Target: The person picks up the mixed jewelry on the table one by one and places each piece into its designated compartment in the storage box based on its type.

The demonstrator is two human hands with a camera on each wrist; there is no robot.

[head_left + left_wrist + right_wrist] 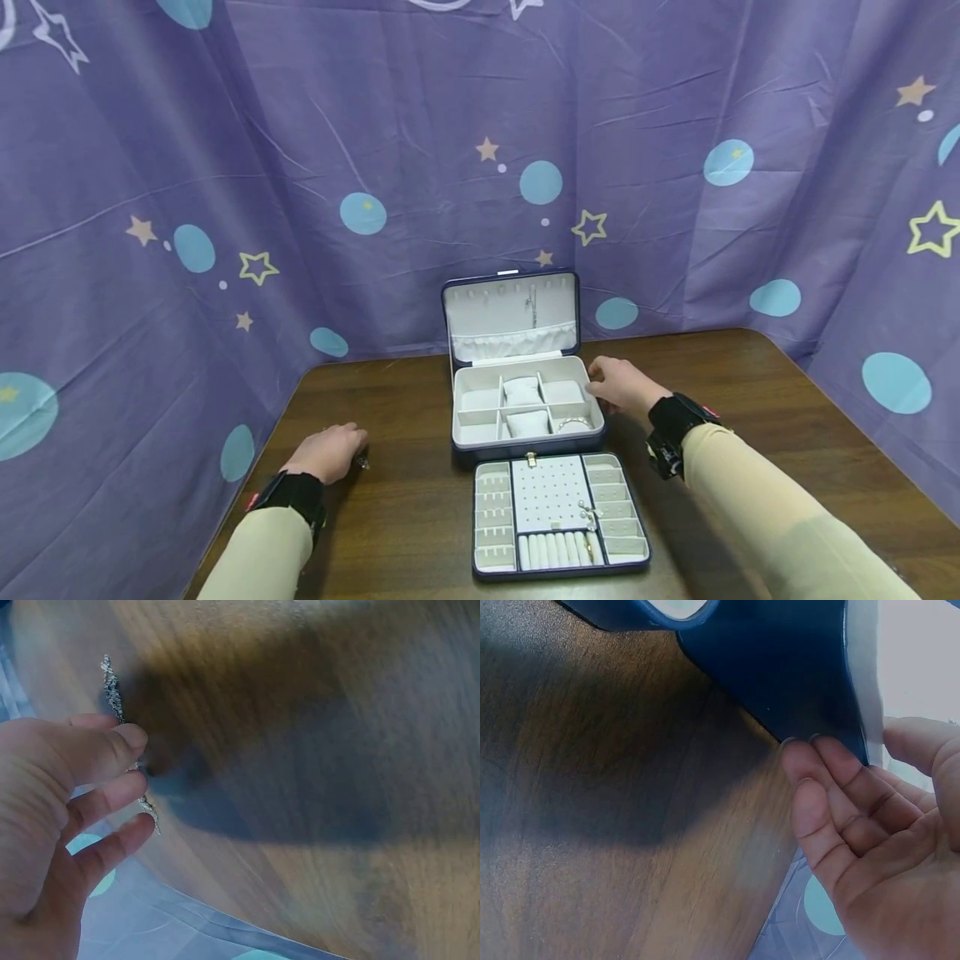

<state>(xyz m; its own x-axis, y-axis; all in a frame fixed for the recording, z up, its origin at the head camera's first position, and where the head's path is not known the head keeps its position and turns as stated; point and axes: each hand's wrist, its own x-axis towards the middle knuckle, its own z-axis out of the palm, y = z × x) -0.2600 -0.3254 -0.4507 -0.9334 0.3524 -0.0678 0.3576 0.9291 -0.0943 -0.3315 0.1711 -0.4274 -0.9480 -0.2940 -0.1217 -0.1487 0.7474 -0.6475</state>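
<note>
My left hand [326,454] is over the left part of the table. Its thumb and fingers pinch a thin, glittering silver piece of jewellery [112,688], whose middle the fingertips cover. At the back centre stands an open navy jewellery box [480,457] with a white divided inside. My right hand [626,387] grips the box's right wall, fingers against the navy outside and thumb at the pale rim [866,682]. White cushions [527,423] fill some compartments, and a bracelet [573,423] lies in the front right one. A fine necklace [533,307] hangs inside the raised lid [510,321].
In front of the box lies a navy-edged jewellery tray [551,500] with side compartments. Dangling earrings [588,512] hang from its panel, and a gold ring [589,548] sits in the ring rolls. A purple patterned curtain [420,125] rises behind the wooden table [397,517].
</note>
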